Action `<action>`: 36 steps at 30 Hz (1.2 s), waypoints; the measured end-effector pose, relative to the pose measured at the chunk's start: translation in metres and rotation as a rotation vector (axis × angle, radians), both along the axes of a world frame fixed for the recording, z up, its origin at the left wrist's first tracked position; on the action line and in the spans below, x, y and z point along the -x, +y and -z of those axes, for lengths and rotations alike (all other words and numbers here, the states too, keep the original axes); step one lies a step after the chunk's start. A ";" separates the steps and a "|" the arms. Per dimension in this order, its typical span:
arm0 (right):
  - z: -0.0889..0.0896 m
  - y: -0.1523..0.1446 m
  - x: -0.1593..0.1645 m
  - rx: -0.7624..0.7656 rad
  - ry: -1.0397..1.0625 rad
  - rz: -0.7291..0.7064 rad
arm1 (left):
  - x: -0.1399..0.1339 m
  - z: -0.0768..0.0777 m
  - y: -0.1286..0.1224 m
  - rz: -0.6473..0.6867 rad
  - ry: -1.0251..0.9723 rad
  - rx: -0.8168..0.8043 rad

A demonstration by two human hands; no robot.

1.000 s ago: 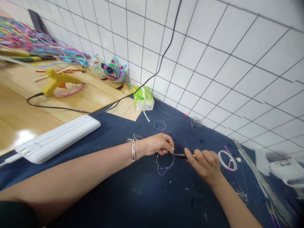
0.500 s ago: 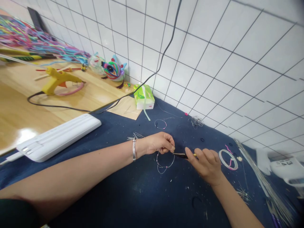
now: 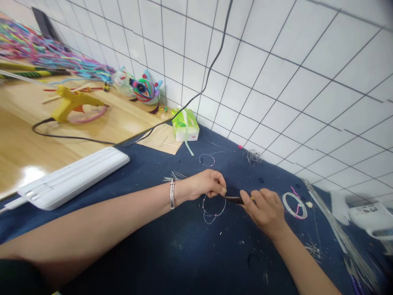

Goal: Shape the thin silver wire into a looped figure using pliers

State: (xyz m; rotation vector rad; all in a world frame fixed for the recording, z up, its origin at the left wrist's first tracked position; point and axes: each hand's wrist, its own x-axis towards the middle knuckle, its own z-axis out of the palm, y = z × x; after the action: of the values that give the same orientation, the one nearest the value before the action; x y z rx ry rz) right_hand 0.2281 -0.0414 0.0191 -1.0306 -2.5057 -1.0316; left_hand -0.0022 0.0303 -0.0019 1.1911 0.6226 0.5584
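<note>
My left hand [image 3: 211,183] is closed, thumb and fingers pinching the top of a thin wire ring [image 3: 215,215] with small pink beads. The ring hangs below the fingers, and a smaller wire loop dangles at its lower edge. My right hand [image 3: 264,209] is wrapped round pliers [image 3: 233,200] with a bit of yellow on the handle. The pliers' narrow jaws point left and meet the ring beside my left fingertips. Whether the jaws grip the wire is too small to tell. A second beaded wire ring [image 3: 207,160] lies on the dark blue cloth beyond my left hand.
On the wooden surface at left are a yellow glue gun [image 3: 72,104] and a white power strip [image 3: 75,178]. A tissue pack [image 3: 186,125] stands by the tiled wall. At right lie a white ring-shaped spool [image 3: 286,201], tangled wire [image 3: 254,156] and a wire bundle [image 3: 334,223].
Both hands keep nearly the same place at the ring. The pliers have turned slightly in my right hand, so their jaws look darker and slimmer. The view has shifted a little.
</note>
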 end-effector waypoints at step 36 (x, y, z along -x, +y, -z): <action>-0.019 0.003 0.009 0.967 0.445 0.215 | -0.001 -0.021 -0.016 -0.212 0.245 -0.727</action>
State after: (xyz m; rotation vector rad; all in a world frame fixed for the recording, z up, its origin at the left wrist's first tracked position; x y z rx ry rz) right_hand 0.2194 -0.0385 0.0381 -1.5498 -2.4885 0.4610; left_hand -0.0009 0.0146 0.0191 1.9098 0.7900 0.8667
